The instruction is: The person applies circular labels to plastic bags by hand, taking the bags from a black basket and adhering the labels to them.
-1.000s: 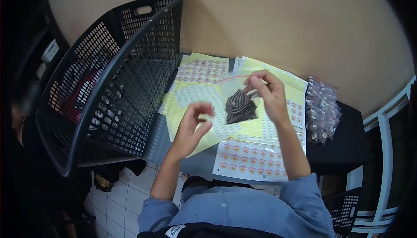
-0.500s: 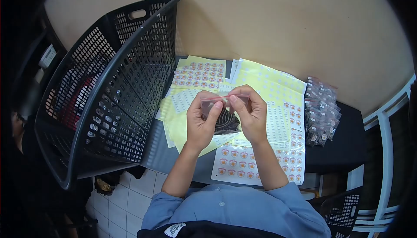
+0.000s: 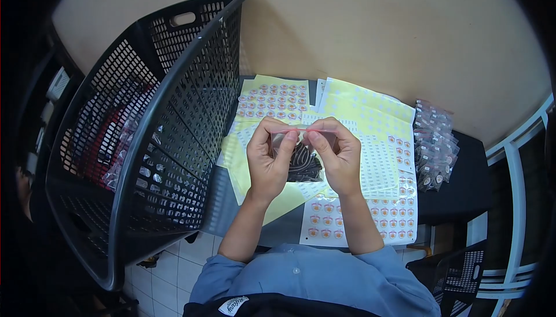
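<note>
A clear zip-lock bag point(image 3: 304, 172) with a pink-red strip along its top is held up in front of me, over the table. Dark, striped, cord-like coils fill its lower part. My left hand point(image 3: 269, 158) grips the bag's upper left side, thumb on the near face by the strip. On the upper right side, my right hand point(image 3: 339, 155) pinches it the same way. Both thumbs are close together near the middle of the strip. Beneath the hands lie sticker sheets point(image 3: 359, 221) with round orange-and-pink labels, plus yellow backing sheets point(image 3: 365, 108).
A large black perforated basket point(image 3: 191, 120) stands at the left, with bagged items inside. Several filled small bags point(image 3: 433, 149) are heaped at the table's right. The wall point(image 3: 347, 27) rises behind the table. A white metal frame point(image 3: 512, 201) is at far right.
My thumbs have moved slightly apart along the bag's top strip, which now looks straighter. The whole view has shifted a little; both hands keep their grip.
</note>
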The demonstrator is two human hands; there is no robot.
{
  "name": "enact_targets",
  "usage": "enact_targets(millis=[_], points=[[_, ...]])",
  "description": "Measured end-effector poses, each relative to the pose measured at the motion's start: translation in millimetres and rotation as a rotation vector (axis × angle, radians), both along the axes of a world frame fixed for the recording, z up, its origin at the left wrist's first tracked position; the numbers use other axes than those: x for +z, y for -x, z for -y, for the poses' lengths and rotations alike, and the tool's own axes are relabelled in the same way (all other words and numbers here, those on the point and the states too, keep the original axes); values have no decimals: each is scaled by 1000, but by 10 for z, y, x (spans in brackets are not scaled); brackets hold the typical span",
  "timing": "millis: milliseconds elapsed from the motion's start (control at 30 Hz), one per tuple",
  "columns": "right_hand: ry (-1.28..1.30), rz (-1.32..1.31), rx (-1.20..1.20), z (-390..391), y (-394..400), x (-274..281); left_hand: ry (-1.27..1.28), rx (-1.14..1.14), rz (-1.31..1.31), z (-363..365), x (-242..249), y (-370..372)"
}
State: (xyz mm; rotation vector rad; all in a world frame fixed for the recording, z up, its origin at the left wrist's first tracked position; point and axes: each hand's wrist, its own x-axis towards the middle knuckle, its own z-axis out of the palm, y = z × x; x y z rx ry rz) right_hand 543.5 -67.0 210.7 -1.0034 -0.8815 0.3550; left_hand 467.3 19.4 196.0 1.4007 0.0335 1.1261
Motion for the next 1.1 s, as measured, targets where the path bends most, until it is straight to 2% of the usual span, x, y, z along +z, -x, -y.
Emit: enact_targets(millis=[267,467,633,1067,1100], points=[[2,-12,-19,-86,29,-24,65,-59,9,-110,60,44],[-3,-38,-23,-126,51,-40,-47,-48,55,-177,-4,49],[-29,162,-99,-164,40,-72,-88,-27,65,-173,-15,69],[-78,176,-145,-190,106,-122,-139,47,46,-132,-51,105],[-61,246,-166,-172,118,-125,-131,22,58,-124,-76,123]])
